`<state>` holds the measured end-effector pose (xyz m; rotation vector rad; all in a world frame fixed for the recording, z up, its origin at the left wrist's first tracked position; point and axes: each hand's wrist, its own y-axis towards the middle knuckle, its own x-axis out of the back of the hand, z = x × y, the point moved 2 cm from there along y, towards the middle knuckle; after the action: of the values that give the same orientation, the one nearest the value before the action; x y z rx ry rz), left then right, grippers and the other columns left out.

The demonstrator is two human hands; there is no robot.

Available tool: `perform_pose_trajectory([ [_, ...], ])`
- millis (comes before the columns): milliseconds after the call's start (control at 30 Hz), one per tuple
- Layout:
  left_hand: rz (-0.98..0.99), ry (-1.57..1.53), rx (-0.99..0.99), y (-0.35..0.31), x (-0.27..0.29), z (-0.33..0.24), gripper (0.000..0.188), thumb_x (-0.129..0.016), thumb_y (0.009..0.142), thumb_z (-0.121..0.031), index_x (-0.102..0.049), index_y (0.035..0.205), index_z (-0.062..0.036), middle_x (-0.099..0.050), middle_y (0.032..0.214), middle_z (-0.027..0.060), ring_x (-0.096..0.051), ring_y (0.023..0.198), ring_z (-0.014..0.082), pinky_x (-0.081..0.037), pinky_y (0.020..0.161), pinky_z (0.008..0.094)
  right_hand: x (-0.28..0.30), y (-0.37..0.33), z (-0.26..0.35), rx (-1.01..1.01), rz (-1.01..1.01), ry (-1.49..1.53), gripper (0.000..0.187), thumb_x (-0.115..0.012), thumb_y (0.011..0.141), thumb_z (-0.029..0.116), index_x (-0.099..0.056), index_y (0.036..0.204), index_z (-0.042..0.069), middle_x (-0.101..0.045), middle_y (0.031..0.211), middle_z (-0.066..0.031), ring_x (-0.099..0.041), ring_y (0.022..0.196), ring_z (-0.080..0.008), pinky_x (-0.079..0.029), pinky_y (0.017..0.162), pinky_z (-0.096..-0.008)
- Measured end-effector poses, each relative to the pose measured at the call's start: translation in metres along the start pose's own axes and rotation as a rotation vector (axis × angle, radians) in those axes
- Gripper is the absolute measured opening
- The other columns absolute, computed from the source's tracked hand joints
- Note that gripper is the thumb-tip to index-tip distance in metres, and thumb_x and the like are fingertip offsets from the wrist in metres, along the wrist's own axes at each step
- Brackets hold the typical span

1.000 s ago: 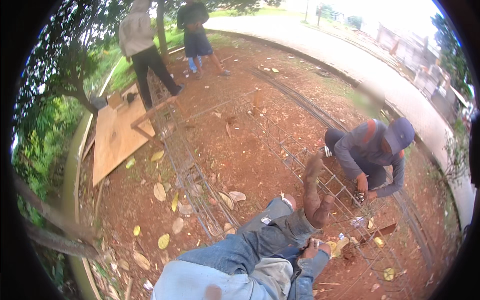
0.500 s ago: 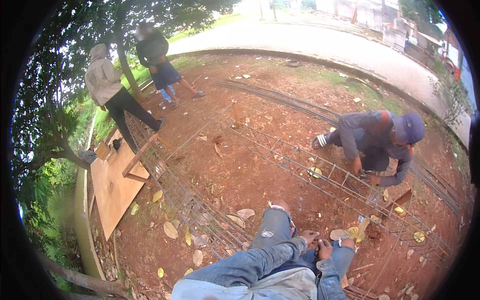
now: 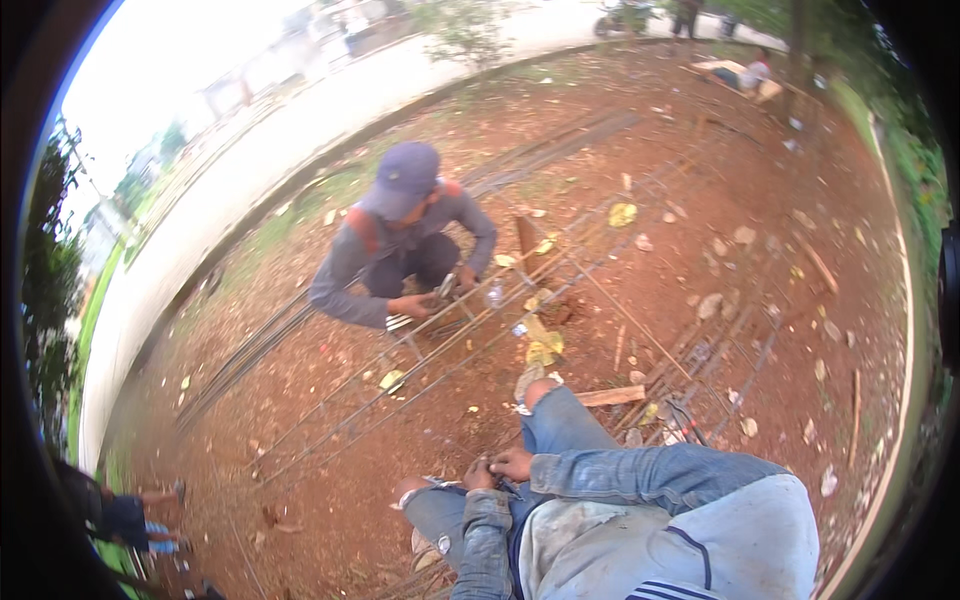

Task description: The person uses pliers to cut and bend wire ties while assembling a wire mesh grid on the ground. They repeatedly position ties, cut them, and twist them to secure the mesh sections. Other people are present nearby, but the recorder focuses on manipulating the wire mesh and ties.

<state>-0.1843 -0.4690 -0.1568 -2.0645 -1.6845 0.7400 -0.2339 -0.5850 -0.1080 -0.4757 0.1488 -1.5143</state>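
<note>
My left hand [image 3: 480, 474] and my right hand [image 3: 512, 464] meet in front of my lap, between my bent, torn-jeans knees. Both have curled fingers, with the fingertips close together. Whatever they pinch, if anything, is too small to make out. Ahead of my knees, a long cage of tied steel bars [image 3: 440, 367] lies across the red soil. On its far side a co-worker in a purple cap [image 3: 405, 180] crouches, both hands at the cage around a small object I cannot identify.
Another steel cage [image 3: 735, 350] lies to the right, beside a short wooden plank [image 3: 610, 396]. A bundle of loose rods [image 3: 245, 362] runs behind the co-worker. Dry leaves dot the soil. A curb [image 3: 180, 290] borders the paved road. Another person [image 3: 130, 520] stands far left.
My view has swung far to the right, so the co-worker and cage now appear left of centre. The plywood sheet has left the picture. My hands stay together at my lap.
</note>
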Motion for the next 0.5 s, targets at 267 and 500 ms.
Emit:
perform_pose_trajectory([
  [267,0.083,0.213,-0.070,0.014,0.020,0.004,0.031,-0.045,0.084,-0.026,-0.058,0.095,-0.0003,-0.060,0.089,0.0130,-0.058,0.078,0.0261,-0.047,0.069,0.0393,-0.007,0.008,0.017,0.008,0.022,-0.106,0.033,-0.053,0.077,0.029,-0.061,0.089,0.000,-0.062,0.085,-0.0162,-0.060,0.079,-0.0240,-0.047,0.072,-0.0357],
  [500,-0.112,0.735,-0.418,0.007,0.029,0.024,0.026,-0.053,0.078,-0.028,-0.062,0.089,-0.0060,-0.062,0.080,0.0090,-0.057,0.065,0.0172,-0.045,0.060,0.0298,-0.026,0.000,0.008,-0.119,0.154,0.313,0.024,-0.052,0.082,0.024,-0.056,0.070,0.004,-0.045,0.048,-0.0022,-0.041,0.035,-0.0103,-0.030,0.031,-0.0230],
])
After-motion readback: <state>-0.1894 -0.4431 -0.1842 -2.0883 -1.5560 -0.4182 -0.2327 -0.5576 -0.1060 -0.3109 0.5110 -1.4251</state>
